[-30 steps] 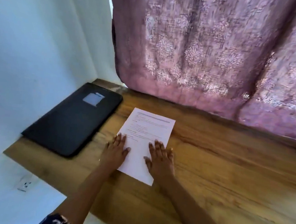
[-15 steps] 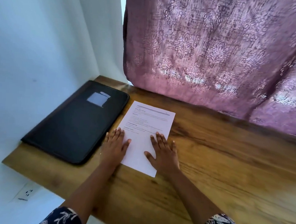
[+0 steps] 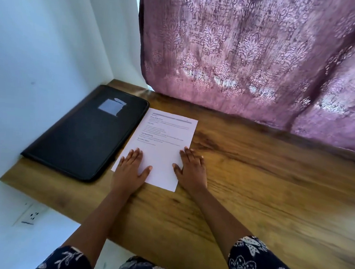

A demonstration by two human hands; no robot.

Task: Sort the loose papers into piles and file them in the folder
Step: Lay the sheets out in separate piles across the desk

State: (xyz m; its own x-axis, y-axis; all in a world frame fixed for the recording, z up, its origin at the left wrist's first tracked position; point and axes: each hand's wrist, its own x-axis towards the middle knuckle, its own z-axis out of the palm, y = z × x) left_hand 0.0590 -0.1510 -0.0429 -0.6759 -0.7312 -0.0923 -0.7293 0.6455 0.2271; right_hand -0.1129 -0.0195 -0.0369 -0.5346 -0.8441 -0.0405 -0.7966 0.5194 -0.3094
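Head-worn wide-angle camera, yours: looks forward and down across wooden desk (image 3: 252, 192) from near edge, close above left hand (image 3: 131, 169) and right hand (image 3: 191, 171) at frame centre. Faces purple curtain (image 3: 251, 55); white wall (image 3: 41, 61) fills left side.

One black folder (image 3: 84, 132), one printed sheet of paper (image 3: 163, 146), two hands, a left hand (image 3: 130, 171) and a right hand (image 3: 191, 173), one purple curtain (image 3: 251, 55), one wall socket (image 3: 31, 215), one wooden worktop (image 3: 252, 192)
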